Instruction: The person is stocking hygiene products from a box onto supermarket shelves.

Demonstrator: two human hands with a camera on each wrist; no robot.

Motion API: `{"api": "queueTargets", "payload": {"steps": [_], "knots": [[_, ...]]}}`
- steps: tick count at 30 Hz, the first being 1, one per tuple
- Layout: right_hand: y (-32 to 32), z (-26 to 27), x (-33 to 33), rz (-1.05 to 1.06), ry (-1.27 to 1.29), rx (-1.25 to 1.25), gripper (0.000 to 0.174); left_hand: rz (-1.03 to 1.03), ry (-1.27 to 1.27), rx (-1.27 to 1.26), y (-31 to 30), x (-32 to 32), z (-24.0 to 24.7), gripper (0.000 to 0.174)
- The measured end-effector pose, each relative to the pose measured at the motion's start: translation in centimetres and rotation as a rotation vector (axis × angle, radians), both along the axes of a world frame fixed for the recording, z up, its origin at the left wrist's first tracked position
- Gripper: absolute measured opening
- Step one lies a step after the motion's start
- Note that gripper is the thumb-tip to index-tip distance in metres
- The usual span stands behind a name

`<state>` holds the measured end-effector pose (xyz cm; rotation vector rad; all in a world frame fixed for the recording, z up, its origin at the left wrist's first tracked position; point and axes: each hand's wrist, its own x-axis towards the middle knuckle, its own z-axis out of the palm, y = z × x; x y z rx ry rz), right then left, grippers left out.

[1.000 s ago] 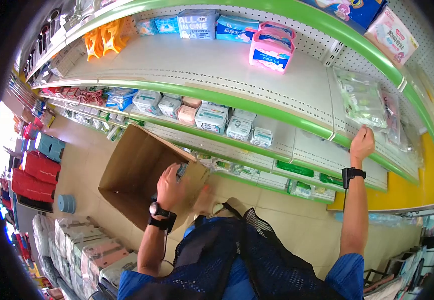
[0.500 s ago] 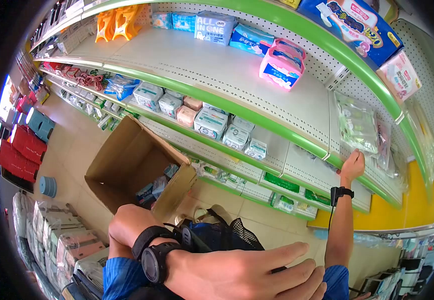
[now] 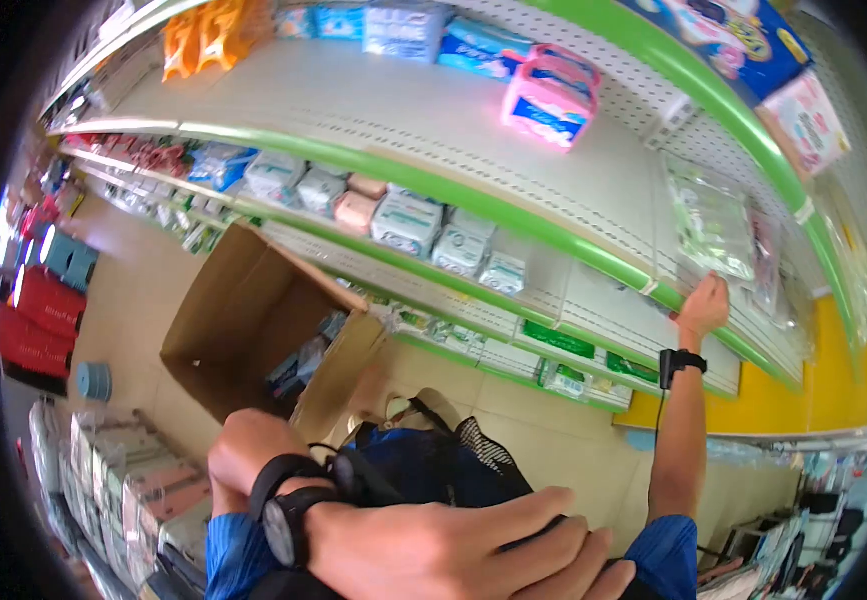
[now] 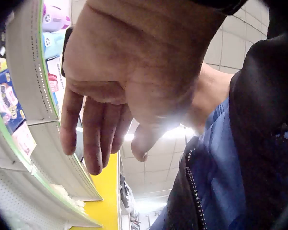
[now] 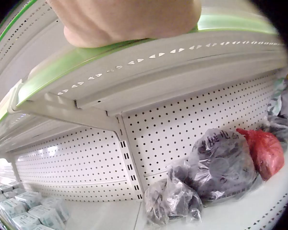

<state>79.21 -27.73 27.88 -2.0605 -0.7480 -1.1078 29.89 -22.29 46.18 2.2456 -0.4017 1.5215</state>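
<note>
In the head view my left hand (image 3: 454,545) is raised close before my body, its fingers loosely bent. The left wrist view shows its palm (image 4: 134,72) with nothing held and the fingers hanging down. My right hand (image 3: 704,305) grips the green front edge (image 3: 594,262) of a shelf, fingers curled there. Just behind that hand lie clear bags with green-printed contents (image 3: 714,225). The right wrist view shows the heel of the hand (image 5: 129,24) against the green edge. Below my left side an open cardboard box (image 3: 224,310) leans, with small blue packs (image 3: 299,365) inside.
Pink-wrapped packs (image 3: 552,105) and blue packs (image 3: 484,48) stand on the upper shelf. White packs (image 3: 409,222) line the shelf below. Under the gripped shelf sit grey plastic bags (image 5: 221,163) and a red bag (image 5: 266,153). A blue stool (image 3: 95,380) stands on the floor.
My left hand has come up from the cardboard box to in front of my body, uncovering the packs inside. My right hand has stayed at the shelf edge while the head view shifted.
</note>
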Motion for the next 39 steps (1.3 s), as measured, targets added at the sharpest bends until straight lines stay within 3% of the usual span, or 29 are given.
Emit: {"api": "queueTargets", "payload": {"steps": [6,9,12,15,18,21,23,24,25,28,30,34,36,37,39], "knots": [[-0.4,0.0,0.4,-0.013,0.105,-0.032,0.035,0.004,0.015,-0.111,0.4,-0.5,-0.6,0.026],[-0.5,0.1,0.3,-0.019,0.19,-0.04,0.035,0.053,-0.013,-0.045,0.4,-0.4,-1.1,0.028],[-0.4,0.2,-0.2,0.011,0.203,-0.012,0.035,0.046,0.0,-0.203,0.1,-1.0,-1.1,0.029],[-1.4,-0.5,2.5,-0.028,0.216,-0.071,0.038,0.033,0.079,-0.137,1.8,-2.1,-1.4,0.029],[-1.3,-0.8,2.1,-0.042,0.244,-0.102,0.039,-0.197,0.504,-0.105,6.5,-4.9,-1.2,0.024],[-1.1,0.0,1.4,-0.035,0.27,-0.076,0.04,-0.035,0.495,-0.415,11.6,-6.3,-7.7,0.017],[-1.4,-0.2,1.8,-0.034,0.289,-0.093,0.041,0.188,0.782,-0.692,16.3,-9.0,-12.9,0.019],[-1.7,-0.5,2.7,-0.014,0.215,-0.11,0.041,0.37,0.911,-0.687,18.7,-10.5,-16.0,0.021],[-2.2,-0.8,3.7,0.005,0.144,-0.13,0.041,0.516,1.072,-0.84,20.8,-12.3,-19.3,0.022],[-3.8,-0.9,6.1,-0.003,0.128,-0.3,0.041,0.79,1.363,-0.823,25.9,-18.0,-29.7,0.032],[-3.1,-0.7,4.7,0.016,0.107,-0.258,0.04,0.835,1.578,-0.814,28.5,-20.8,-35.8,0.036],[-3.6,-0.3,5.2,0.054,-0.046,-0.294,0.041,0.955,1.702,-0.884,29.7,-22.6,-45.1,0.042],[-3.7,-0.1,5.1,0.056,-0.032,-0.262,0.042,0.979,1.848,-0.758,29.7,-22.8,-51.0,0.048],[-3.4,-0.1,4.5,0.045,-0.016,-0.227,0.042,0.95,1.905,-0.931,29.5,-22.7,-51.8,0.063],[-2.8,0.0,3.7,0.047,0.061,-0.171,0.043,0.956,1.923,-0.959,27.9,-22.1,-53.0,0.073]]}}
